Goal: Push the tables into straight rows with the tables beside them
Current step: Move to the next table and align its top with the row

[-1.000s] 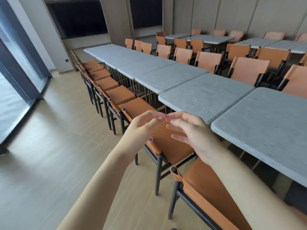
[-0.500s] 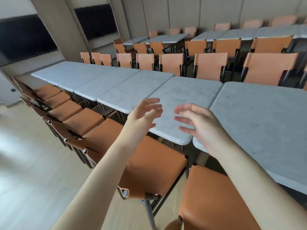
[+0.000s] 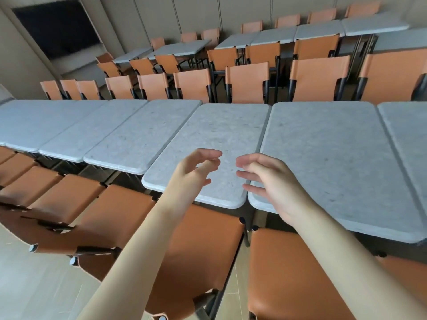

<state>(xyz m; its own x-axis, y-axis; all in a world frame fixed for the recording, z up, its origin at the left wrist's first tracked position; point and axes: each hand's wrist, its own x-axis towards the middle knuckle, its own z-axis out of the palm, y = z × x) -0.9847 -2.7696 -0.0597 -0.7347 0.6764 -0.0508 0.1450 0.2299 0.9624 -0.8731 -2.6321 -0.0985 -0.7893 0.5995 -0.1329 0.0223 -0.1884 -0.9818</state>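
Observation:
A row of grey stone-topped tables runs across the view. The table straight ahead (image 3: 221, 130) sits slightly askew: a narrow wedge-shaped gap separates it from the larger table on its right (image 3: 335, 146), and its front edge juts nearer than the table on its left (image 3: 138, 137). My left hand (image 3: 194, 172) hovers over the middle table's near part, fingers loosely curled, holding nothing. My right hand (image 3: 272, 181) hovers over the gap at the front corners, fingers relaxed and empty. I cannot tell whether either hand touches the tabletop.
Orange leather chairs with black frames stand tucked along the near side, one below each arm (image 3: 184, 262), (image 3: 300, 273). More orange chairs (image 3: 247, 82) line the far side. Further table rows (image 3: 277, 35) stand behind. Wood floor shows at lower left.
My view has swung right and moved closer, so I now face the tables square on. Both hands moved apart and forward over the middle table's front edge.

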